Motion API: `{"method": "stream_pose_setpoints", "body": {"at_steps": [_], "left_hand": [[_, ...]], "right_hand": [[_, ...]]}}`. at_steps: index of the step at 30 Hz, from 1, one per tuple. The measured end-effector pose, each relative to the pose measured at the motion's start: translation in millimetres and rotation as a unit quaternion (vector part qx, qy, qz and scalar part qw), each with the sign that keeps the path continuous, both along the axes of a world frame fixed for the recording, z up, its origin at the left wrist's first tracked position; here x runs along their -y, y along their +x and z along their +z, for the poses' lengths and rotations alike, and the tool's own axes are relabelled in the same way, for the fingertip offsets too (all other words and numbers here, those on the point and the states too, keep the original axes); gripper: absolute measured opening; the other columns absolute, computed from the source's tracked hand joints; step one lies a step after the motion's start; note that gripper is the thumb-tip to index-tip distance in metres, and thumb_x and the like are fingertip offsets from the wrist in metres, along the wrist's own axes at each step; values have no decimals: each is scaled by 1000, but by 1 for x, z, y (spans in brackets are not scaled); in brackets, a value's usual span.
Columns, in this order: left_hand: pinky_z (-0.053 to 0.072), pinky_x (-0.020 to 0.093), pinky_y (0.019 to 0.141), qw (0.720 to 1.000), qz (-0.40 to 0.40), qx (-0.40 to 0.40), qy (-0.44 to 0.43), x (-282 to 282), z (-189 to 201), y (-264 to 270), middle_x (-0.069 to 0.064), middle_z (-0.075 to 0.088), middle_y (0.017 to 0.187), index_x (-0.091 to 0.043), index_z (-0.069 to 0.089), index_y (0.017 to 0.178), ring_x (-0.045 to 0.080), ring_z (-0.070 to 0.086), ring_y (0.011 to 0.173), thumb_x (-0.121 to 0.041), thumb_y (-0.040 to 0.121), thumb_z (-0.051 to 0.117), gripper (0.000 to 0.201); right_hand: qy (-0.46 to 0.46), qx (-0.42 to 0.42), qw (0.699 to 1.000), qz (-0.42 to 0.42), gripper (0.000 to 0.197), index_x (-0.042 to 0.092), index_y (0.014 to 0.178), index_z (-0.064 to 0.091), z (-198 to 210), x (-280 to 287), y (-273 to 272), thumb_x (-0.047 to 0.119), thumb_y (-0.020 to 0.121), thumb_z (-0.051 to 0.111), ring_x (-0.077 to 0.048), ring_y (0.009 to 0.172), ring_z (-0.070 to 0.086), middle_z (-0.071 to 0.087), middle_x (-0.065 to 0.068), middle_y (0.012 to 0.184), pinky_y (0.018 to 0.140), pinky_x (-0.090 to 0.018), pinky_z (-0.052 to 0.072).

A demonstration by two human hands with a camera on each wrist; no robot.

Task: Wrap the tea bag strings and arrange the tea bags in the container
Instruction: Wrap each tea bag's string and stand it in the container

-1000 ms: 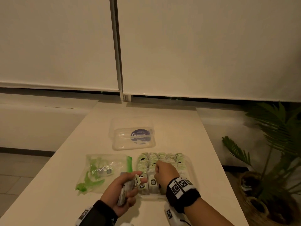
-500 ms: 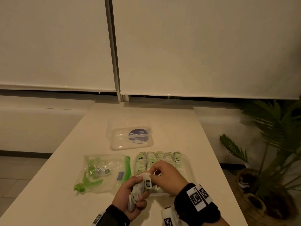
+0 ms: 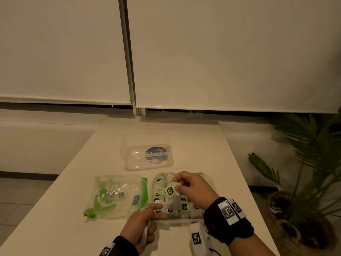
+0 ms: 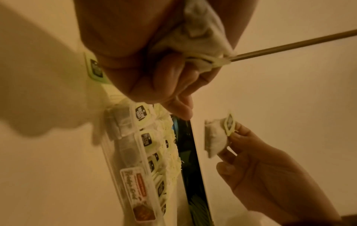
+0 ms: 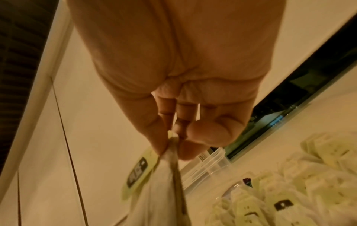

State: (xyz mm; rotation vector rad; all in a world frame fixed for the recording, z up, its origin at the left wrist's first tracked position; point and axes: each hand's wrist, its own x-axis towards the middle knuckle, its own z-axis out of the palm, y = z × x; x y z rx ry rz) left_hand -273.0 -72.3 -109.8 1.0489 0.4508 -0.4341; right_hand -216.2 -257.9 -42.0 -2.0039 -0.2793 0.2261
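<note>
A clear container (image 3: pixel 177 221) on the table holds rows of wrapped tea bags with green tags. My right hand (image 3: pixel 178 184) hangs just above its middle and pinches the top of one tea bag (image 3: pixel 172 200), whose green tag (image 3: pixel 170 190) faces me. The right wrist view shows the same pinch, right hand (image 5: pixel 173 146), with the tag (image 5: pixel 138 169) hanging to the left. My left hand (image 3: pixel 160 211) sits at the container's front left corner. Its curled fingers grip a bunch of white tea bags (image 4: pixel 199 35) in the palm.
The container's clear lid (image 3: pixel 147 154) with a dark round label lies farther back on the table. A crumpled plastic bag (image 3: pixel 118 194) with green parts lies left of the container. A potted palm (image 3: pixel 313 163) stands on the floor to the right.
The two hands met on one tea bag half a second ago. My right hand has since carried that bag forward over the container, and my left hand has sunk toward the front rim.
</note>
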Motion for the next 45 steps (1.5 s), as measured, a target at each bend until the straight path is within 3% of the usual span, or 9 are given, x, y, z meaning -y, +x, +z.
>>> {"method": "stream_pose_setpoints", "body": {"at_steps": [7,13,17,22,27,31,36,40,45], "left_hand": [[21,13,44,991,53,53,115,-3,5,7,15,59,64,7,63,100,14,25,36,8,80,45,28],[18,13,47,993,59,40,91,-7,5,5,13,53,63,5,62,105,14,22,38,5,83,45,28],[20,13,44,992,27,41,115,-3,4,4,12,50,59,2,68,99,14,24,37,-8,62,56,40],[30,18,36,972,-62,60,219,9,6,3,12,52,57,-3,71,103,10,40,35,-4,79,55,29],[22,14,39,998,-21,-62,0,14,18,4,5,46,59,-8,65,98,13,33,39,-21,78,65,24],[36,18,33,970,68,-92,-214,13,28,14,7,50,66,-14,58,93,18,48,41,-30,77,60,23],[52,43,70,945,115,-62,-301,27,45,16,19,63,89,-9,55,104,35,62,76,-26,90,46,24],[56,42,68,925,84,-34,-370,39,51,14,22,63,89,-6,55,105,36,64,77,-13,82,42,28],[59,51,74,913,51,-5,-404,42,53,4,34,61,115,-4,54,112,46,67,94,6,77,24,47]], "right_hand": [[-158,53,986,23,19,25,82,66,-4,4,14,7,82,62,3,62,50,58,14,73,60,-7,39],[-277,-19,956,95,28,14,100,72,-38,-10,26,0,81,57,-11,81,56,53,15,74,68,-18,45],[-291,-22,952,87,32,14,100,72,-49,-21,28,-4,79,56,-10,82,54,56,9,79,70,-19,43],[-310,17,948,66,29,17,95,69,-56,-27,26,-2,82,52,-16,89,55,55,3,90,73,-19,34],[-281,12,960,6,31,21,111,66,-49,-17,18,10,83,59,-15,94,58,58,5,98,83,-24,46],[-61,5,998,-32,10,19,86,69,-18,-7,-7,25,80,73,-5,69,55,62,8,79,68,-24,50],[-38,23,997,58,30,26,83,66,1,-14,-39,42,63,82,-1,67,51,58,6,85,66,-17,44],[-92,91,991,-24,21,24,81,64,-3,-16,-38,31,70,80,-3,69,52,56,5,85,66,-18,43],[-38,22,997,-63,9,17,78,69,-3,-5,-35,17,74,77,0,61,55,64,5,72,65,-21,48]]}}
